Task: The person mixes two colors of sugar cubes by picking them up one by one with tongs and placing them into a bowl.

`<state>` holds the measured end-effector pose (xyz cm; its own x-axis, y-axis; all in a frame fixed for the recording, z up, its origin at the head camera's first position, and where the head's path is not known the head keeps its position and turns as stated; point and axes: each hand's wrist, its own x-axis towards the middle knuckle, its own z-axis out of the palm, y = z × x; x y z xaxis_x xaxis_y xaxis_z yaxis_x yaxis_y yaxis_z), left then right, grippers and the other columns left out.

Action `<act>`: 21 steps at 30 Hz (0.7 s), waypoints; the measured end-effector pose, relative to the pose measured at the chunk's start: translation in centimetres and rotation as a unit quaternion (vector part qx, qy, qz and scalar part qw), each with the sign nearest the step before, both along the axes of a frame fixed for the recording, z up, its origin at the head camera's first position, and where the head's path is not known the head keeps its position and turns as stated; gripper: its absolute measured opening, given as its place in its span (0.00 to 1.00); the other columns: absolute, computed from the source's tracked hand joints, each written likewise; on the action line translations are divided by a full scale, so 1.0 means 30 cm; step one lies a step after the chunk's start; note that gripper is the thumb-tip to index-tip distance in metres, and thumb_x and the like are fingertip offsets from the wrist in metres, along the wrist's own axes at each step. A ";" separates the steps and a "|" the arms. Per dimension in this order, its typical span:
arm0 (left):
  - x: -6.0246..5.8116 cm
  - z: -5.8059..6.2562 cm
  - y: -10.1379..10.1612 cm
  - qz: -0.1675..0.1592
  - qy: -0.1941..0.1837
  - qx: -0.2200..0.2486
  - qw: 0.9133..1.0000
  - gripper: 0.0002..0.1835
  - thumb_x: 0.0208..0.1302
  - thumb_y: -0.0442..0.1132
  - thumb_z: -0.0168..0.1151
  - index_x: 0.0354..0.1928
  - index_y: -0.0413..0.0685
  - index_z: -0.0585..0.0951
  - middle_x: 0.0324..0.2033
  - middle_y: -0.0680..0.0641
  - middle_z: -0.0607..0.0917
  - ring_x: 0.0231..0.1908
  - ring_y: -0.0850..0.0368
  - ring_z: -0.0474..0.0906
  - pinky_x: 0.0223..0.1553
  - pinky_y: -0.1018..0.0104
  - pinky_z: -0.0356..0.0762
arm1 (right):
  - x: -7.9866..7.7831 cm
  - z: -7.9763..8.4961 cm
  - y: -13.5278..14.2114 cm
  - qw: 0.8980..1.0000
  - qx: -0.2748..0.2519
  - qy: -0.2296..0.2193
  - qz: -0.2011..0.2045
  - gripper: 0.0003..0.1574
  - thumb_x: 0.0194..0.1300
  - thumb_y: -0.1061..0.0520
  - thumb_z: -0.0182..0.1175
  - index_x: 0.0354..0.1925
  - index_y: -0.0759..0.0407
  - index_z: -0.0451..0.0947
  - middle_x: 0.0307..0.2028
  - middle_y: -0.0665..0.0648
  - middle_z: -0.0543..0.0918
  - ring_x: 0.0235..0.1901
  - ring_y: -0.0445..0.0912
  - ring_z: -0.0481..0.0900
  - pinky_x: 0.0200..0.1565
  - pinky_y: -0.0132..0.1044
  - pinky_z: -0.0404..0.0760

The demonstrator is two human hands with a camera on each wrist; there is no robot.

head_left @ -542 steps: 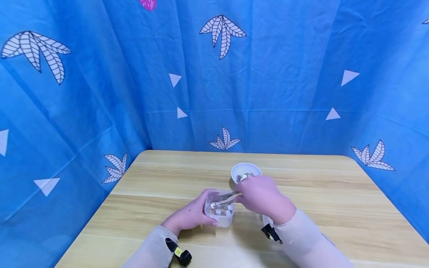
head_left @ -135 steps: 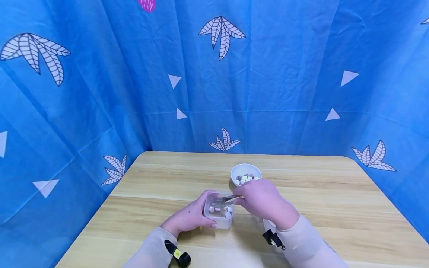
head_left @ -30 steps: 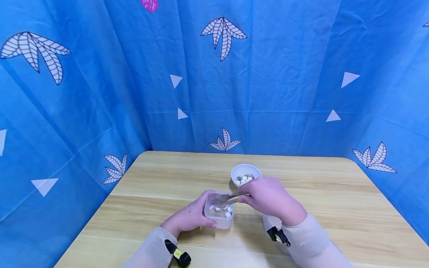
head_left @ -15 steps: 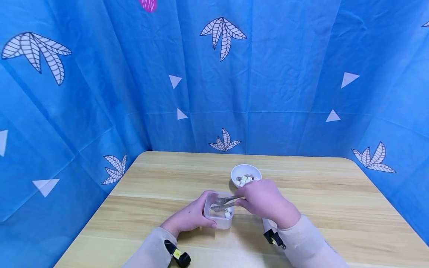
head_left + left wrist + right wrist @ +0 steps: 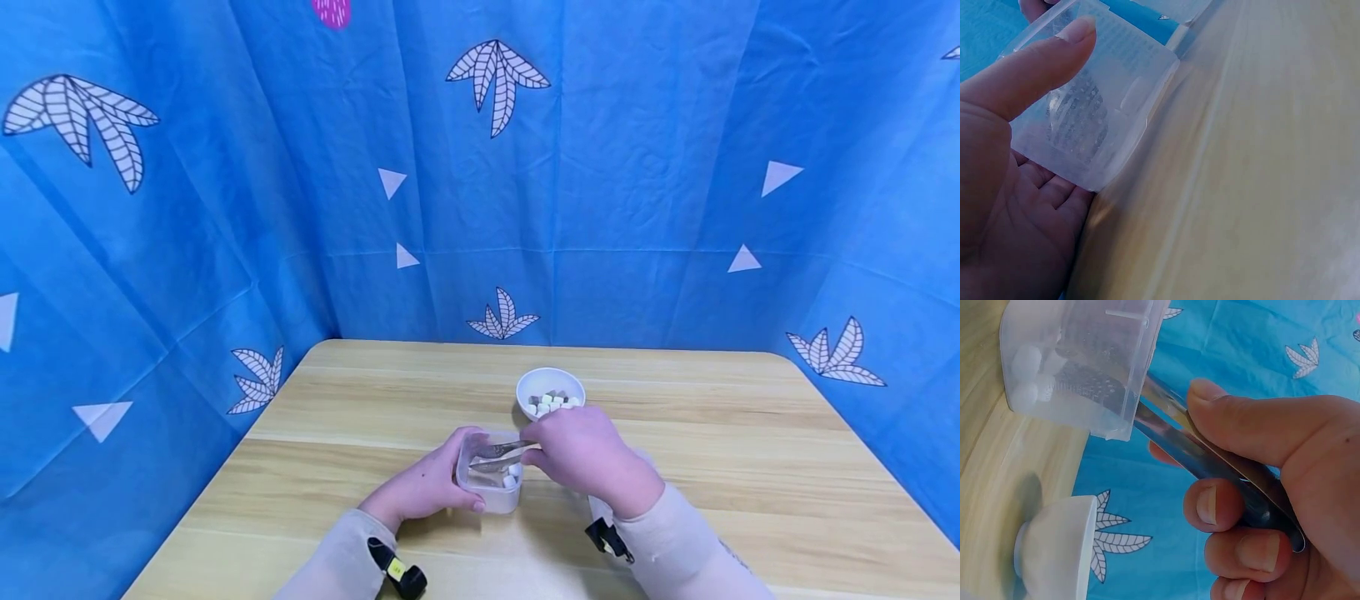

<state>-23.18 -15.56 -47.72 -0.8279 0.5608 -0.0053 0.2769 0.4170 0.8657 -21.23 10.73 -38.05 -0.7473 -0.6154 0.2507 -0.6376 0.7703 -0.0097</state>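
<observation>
My left hand (image 5: 427,483) grips a clear plastic container (image 5: 501,502), thumb along its near wall in the left wrist view and other fingers around the far side. Inside lie a few small white marshmallow-like pieces (image 5: 511,481), bunched toward the right side. My right hand (image 5: 588,454) holds metal tongs (image 5: 1210,464), thumb on one arm and fingers curled round the other. The tongs reach over the rim into the container, their perforated tips low inside and arms slightly apart. I cannot tell whether a piece sits between the tips.
Behind the container stands a white bowl (image 5: 534,382) with several white and brownish pieces in it, its near edge partly behind my right hand. The wooden table (image 5: 405,375) runs back to a blue patterned curtain (image 5: 637,208).
Over the last second my right hand has shifted slightly left and down, bringing the tongs deeper into the container. Fewer white pieces show in the container than 18 seconds ago. My left hand stays put.
</observation>
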 end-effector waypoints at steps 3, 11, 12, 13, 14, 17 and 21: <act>-0.002 -0.002 -0.001 0.002 -0.003 -0.002 1.000 0.51 0.49 0.50 0.81 0.72 0.63 0.60 0.64 0.54 0.73 0.61 0.55 0.71 0.66 0.49 0.64 | -0.002 -0.001 -0.001 1.000 -0.001 -0.003 0.000 0.09 0.59 0.42 0.72 0.28 0.38 0.82 0.21 0.37 0.77 0.19 0.40 0.70 0.18 0.40 0.67; -0.002 -0.003 0.001 0.004 0.002 -0.010 1.000 0.49 0.50 0.50 0.80 0.71 0.63 0.60 0.65 0.51 0.72 0.63 0.51 0.69 0.66 0.47 0.64 | -0.005 0.011 0.009 1.000 -0.007 -0.008 0.015 0.09 0.61 0.44 0.71 0.28 0.38 0.82 0.22 0.36 0.77 0.19 0.39 0.70 0.19 0.38 0.68; -0.002 -0.003 0.001 0.002 0.004 -0.009 1.000 0.49 0.50 0.49 0.80 0.71 0.63 0.60 0.65 0.51 0.72 0.63 0.51 0.69 0.66 0.46 0.64 | -0.004 0.014 0.011 1.000 -0.007 -0.010 0.013 0.09 0.61 0.44 0.71 0.28 0.38 0.81 0.22 0.37 0.77 0.19 0.39 0.69 0.19 0.38 0.68; -0.003 -0.004 0.001 0.001 0.003 -0.008 1.000 0.49 0.50 0.50 0.80 0.71 0.63 0.60 0.64 0.52 0.72 0.63 0.51 0.70 0.66 0.47 0.63 | -0.003 0.017 0.011 1.000 -0.006 -0.010 0.012 0.09 0.61 0.44 0.71 0.28 0.38 0.81 0.21 0.37 0.76 0.19 0.39 0.69 0.19 0.39 0.68; -0.003 -0.004 0.001 0.000 0.001 -0.006 1.000 0.49 0.50 0.50 0.80 0.71 0.64 0.60 0.64 0.52 0.72 0.63 0.52 0.70 0.66 0.47 0.63 | -0.002 0.019 0.011 1.000 -0.004 -0.012 0.008 0.09 0.61 0.43 0.71 0.28 0.38 0.81 0.21 0.37 0.76 0.19 0.39 0.69 0.19 0.39 0.68; -0.003 -0.004 0.001 -0.001 -0.007 0.001 1.000 0.49 0.50 0.50 0.81 0.71 0.67 0.60 0.63 0.54 0.73 0.62 0.54 0.71 0.67 0.47 0.62 | 0.004 0.022 0.007 1.000 0.003 -0.016 -0.008 0.10 0.60 0.42 0.71 0.28 0.38 0.81 0.21 0.38 0.76 0.20 0.40 0.70 0.20 0.40 0.68; -0.002 -0.003 0.000 0.000 -0.008 0.002 1.000 0.50 0.49 0.50 0.81 0.71 0.67 0.60 0.63 0.56 0.73 0.62 0.55 0.71 0.67 0.47 0.62 | 0.010 0.013 -0.006 1.000 0.015 -0.016 -0.018 0.10 0.60 0.40 0.71 0.28 0.39 0.81 0.21 0.39 0.77 0.19 0.42 0.70 0.19 0.42 0.68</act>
<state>-23.24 -15.55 -47.81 -0.8276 0.5611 -0.0166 0.2631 0.4138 0.8715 -20.92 10.55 -37.66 -0.7759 -0.5955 0.2082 -0.6099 0.7924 -0.0065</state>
